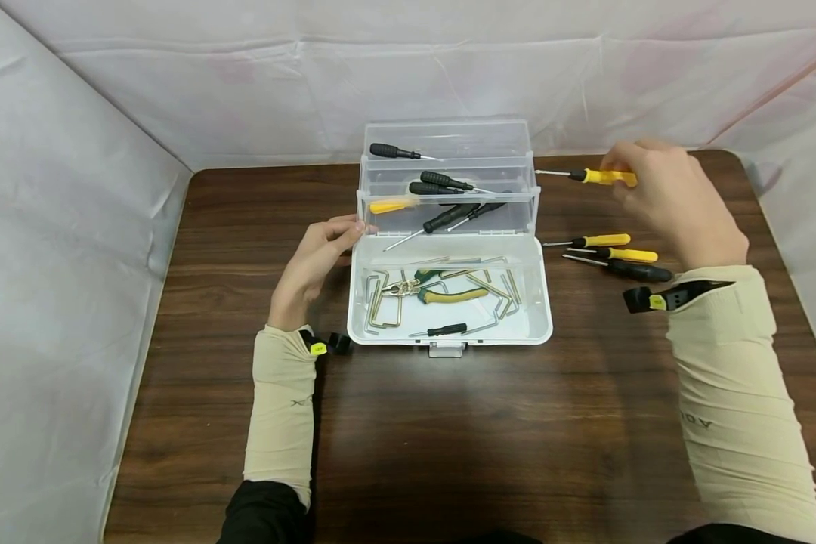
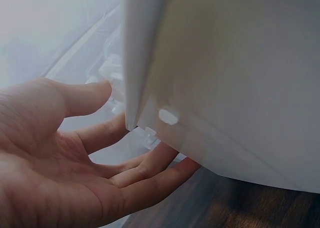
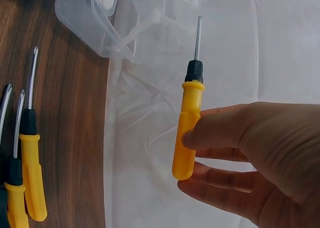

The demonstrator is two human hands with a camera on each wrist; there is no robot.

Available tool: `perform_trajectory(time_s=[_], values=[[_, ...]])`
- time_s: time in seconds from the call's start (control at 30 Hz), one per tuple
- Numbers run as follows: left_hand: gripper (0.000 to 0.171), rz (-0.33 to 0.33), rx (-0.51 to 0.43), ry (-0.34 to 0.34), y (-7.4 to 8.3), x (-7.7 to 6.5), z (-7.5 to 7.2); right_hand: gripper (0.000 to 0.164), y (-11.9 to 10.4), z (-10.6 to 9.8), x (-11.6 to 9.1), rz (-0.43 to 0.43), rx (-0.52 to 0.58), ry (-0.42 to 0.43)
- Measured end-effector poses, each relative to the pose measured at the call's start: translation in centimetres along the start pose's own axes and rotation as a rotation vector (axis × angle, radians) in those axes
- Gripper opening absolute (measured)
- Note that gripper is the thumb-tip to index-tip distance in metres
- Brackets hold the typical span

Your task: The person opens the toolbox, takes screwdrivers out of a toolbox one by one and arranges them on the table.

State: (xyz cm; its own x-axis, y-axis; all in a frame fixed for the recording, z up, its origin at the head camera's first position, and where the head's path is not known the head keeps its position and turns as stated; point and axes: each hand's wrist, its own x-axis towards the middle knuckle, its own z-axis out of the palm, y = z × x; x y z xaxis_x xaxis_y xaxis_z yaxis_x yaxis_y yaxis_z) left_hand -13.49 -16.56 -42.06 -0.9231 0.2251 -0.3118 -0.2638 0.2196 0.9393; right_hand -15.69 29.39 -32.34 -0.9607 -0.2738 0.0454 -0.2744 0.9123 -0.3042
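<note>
My right hand (image 1: 666, 189) pinches a yellow-handled screwdriver (image 3: 187, 128) between thumb and fingers, its shaft pointing toward the toolbox. With relaxed fingers, my left hand (image 1: 319, 261) touches the back left corner of the white toolbox (image 1: 540, 325), where the clear folding trays (image 1: 449, 136) join it; some fingertips are hidden behind the box wall. Black screwdrivers (image 1: 391, 151) and a yellow handle (image 1: 389, 205) lie in the raised trays. In the box base are pliers (image 1: 452, 296) with green and yellow grips, several hex keys (image 1: 513, 285) and a small black screwdriver (image 1: 447, 330).
To the right of the box, two yellow-handled screwdrivers (image 1: 605, 240) and a black-handled screwdriver (image 1: 639, 270) lie on the dark wooden table (image 1: 449, 438). A white cloth wall (image 1: 245, 83) stands along the table's back and sides. A latch (image 1: 446, 350) juts from the box front.
</note>
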Motion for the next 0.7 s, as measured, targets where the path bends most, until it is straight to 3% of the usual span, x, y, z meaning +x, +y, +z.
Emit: perform_trajectory(time_s=[0.7], values=[[0.043,-0.004,-0.011,-0.004,-0.1,0.0,0.0,0.028,1.5,1.8,-0.8,0.042,0.005,-0.072]])
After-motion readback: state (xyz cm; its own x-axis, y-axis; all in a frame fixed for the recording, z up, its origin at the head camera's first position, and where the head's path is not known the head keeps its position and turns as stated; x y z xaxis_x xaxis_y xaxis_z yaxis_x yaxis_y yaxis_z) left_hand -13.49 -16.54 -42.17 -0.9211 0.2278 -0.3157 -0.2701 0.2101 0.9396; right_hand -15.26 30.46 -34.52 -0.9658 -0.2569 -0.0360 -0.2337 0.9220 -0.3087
